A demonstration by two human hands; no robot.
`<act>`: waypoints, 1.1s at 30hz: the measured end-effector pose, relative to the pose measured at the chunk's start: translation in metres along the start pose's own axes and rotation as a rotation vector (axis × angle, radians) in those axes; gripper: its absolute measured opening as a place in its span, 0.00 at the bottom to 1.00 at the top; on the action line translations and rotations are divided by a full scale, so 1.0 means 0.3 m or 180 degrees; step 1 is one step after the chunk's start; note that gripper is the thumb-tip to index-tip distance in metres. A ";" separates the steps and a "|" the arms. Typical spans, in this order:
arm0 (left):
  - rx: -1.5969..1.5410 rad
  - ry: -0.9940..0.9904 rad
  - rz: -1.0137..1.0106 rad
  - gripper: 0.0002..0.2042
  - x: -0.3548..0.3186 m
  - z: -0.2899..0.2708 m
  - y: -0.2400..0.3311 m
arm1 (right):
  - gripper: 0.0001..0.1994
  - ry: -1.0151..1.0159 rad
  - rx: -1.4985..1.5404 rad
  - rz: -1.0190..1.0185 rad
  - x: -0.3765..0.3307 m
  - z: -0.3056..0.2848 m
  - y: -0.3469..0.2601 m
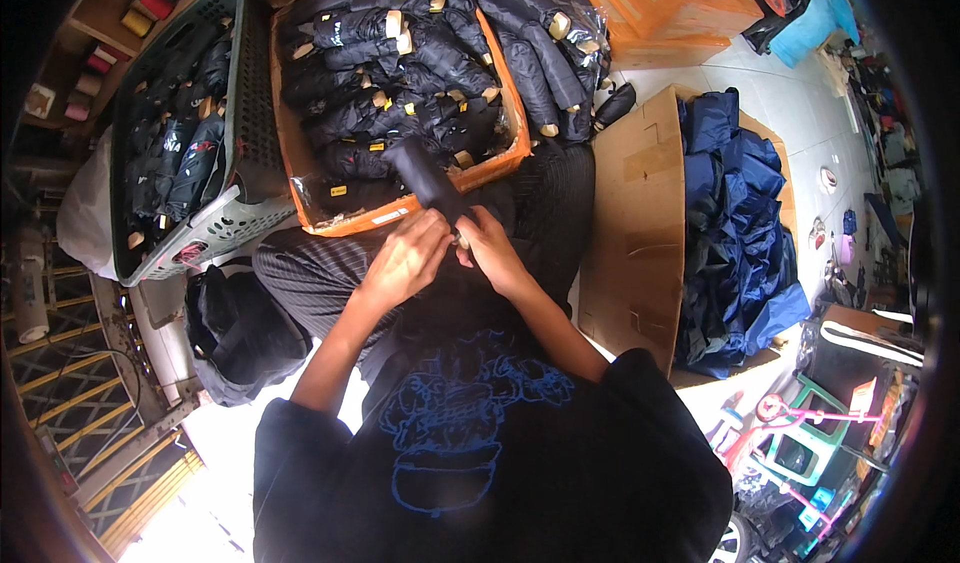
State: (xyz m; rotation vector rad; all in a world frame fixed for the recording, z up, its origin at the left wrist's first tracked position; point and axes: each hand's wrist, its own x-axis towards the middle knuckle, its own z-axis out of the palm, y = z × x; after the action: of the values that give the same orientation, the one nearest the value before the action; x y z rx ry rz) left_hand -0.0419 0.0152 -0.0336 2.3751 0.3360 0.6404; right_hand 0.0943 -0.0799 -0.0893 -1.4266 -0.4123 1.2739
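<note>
Over my lap, I hold a slim black fabric roll [425, 175], which looks like a folded umbrella. It tilts up and to the left, its far end over the near edge of an open cardboard box [515, 153]. My left hand [408, 258] is closed at the roll's near end, fingers bent and pinching. Close against it, my right hand [490, 250] is closed on the same end from the other side. A small pale bit shows between the fingertips, too small to name. Similar black rolls [400, 93] with tan ends fill the box.
At left, a grey-green plastic basket [255, 128] holds more black rolls. More rolls [540, 53] lie beyond the box. To the right stands a cardboard carton [630, 233] full of navy fabric [735, 233]. A black bag [245, 338] rests by my left leg; a green stool [815, 433] stands lower right.
</note>
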 end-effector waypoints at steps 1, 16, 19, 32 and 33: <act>-0.0232 0.0068 -0.0121 0.03 -0.007 0.002 0.001 | 0.19 0.0094 -0.0211 -0.0259 -0.001 -0.001 0.006; -0.5009 0.2134 -0.2089 0.22 0.080 0.015 0.009 | 0.19 -0.0730 0.0719 -0.0649 -0.162 0.126 -0.129; -0.4743 0.1711 -0.1948 0.23 0.052 0.027 0.011 | 0.08 -0.1054 0.0395 -0.0446 -0.175 0.123 -0.122; -0.5116 0.1152 -0.1492 0.32 0.093 -0.010 0.039 | 0.12 0.0421 -0.1339 -0.2673 -0.199 0.063 -0.243; -0.5000 0.1155 -0.1674 0.36 0.096 -0.018 0.049 | 0.10 0.0536 -0.1283 -0.2780 -0.195 0.069 -0.278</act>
State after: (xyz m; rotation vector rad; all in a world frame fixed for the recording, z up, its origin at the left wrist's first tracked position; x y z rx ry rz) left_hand -0.0192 0.0181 -0.0099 0.6364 0.3703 0.6681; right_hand 0.0886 -0.0913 0.0138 -1.4106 -1.0763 0.3682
